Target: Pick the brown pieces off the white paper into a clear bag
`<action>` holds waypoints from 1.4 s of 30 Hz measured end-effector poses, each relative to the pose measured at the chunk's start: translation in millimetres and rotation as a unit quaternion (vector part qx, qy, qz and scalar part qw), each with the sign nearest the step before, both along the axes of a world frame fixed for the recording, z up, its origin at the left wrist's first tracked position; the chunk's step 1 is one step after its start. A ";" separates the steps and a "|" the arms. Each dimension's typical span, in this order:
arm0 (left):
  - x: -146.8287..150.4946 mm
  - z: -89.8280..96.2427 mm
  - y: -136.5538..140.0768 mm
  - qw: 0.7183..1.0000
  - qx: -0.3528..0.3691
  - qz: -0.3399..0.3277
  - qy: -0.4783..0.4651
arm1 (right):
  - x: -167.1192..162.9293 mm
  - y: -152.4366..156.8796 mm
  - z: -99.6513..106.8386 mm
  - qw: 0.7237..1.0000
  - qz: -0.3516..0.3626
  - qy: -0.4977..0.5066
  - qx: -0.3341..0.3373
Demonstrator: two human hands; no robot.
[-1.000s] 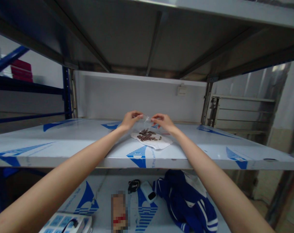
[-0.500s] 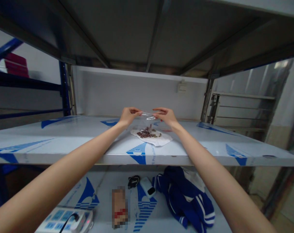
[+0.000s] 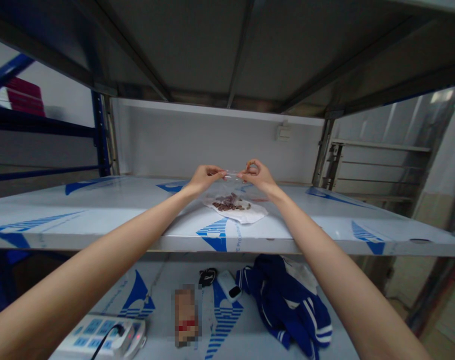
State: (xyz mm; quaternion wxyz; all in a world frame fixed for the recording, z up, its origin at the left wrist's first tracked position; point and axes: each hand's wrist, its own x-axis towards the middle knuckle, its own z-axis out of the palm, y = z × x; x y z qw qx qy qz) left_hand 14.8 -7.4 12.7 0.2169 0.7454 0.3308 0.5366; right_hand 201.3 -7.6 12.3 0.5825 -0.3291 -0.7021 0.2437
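Observation:
Both my arms reach out over a metal shelf (image 3: 99, 215) covered in blue-printed film. My left hand (image 3: 203, 177) and my right hand (image 3: 258, 175) pinch the two ends of a small clear plastic bag (image 3: 232, 175), held a little above the shelf. Right under the bag lies a white sheet (image 3: 246, 215) with a heap of small dark brown pieces (image 3: 229, 203) on it. The bag is see-through and whether anything is inside it I cannot tell.
On the lower shelf lie a blue and white jacket (image 3: 287, 305), a white device (image 3: 229, 286), a black object (image 3: 206, 276), a power strip (image 3: 107, 339) and a brown item (image 3: 184, 315). Another shelf board (image 3: 212, 45) hangs close overhead. Steel racking (image 3: 370, 170) stands at the right.
Both hands have lifted the clear bag slightly higher above the white sheet and drawn its ends together a little. My right fingers have curled tighter on their end.

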 end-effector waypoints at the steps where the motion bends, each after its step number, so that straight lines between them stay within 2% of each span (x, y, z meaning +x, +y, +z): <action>1: 0.3 0.2 -0.8 1.000 0.001 0.001 -0.004 | -0.5 -0.7 -0.3 1.000 0.001 -0.014 -0.001; 6: 2.4 1.0 -1.7 1.000 0.021 -0.006 0.016 | -1.8 -2.0 -1.8 0.996 -0.011 -0.091 0.001; 9: 4.0 0.9 -1.0 0.998 0.036 0.013 0.051 | -1.5 -0.5 -2.3 0.994 -0.022 -0.107 0.000; 17: 5.8 -3.5 1.4 0.994 0.061 0.019 0.090 | 1.3 -3.0 -0.9 0.993 -0.026 -0.115 0.003; 22: 4.6 -3.5 2.3 0.994 0.069 0.025 0.081 | 0.0 -0.8 -2.1 0.992 -0.025 -0.120 0.010; 29: -0.4 1.4 1.5 0.992 0.069 0.069 0.075 | 3.6 4.1 -1.7 0.994 -0.034 -0.106 0.002; 35: 3.9 -1.0 3.1 0.991 0.066 0.058 0.101 | 3.2 5.7 -3.9 0.989 -0.033 -0.144 0.016; 37: 2.8 -2.9 7.8 0.988 0.075 0.076 0.115 | 3.0 4.2 -4.1 0.981 -0.054 -0.186 -0.006; 39: -3.6 -3.2 13.9 0.982 0.089 0.120 0.116 | 6.3 1.8 -4.5 0.963 -0.117 -0.241 -0.017; 41: -15.0 -1.2 18.9 0.965 0.129 0.206 0.098 | 13.9 -0.7 -5.9 0.921 -0.219 -0.321 -0.015; 42: -21.6 0.5 20.1 0.947 0.162 0.262 0.088 | 18.8 -1.7 -7.2 0.888 -0.273 -0.370 -0.019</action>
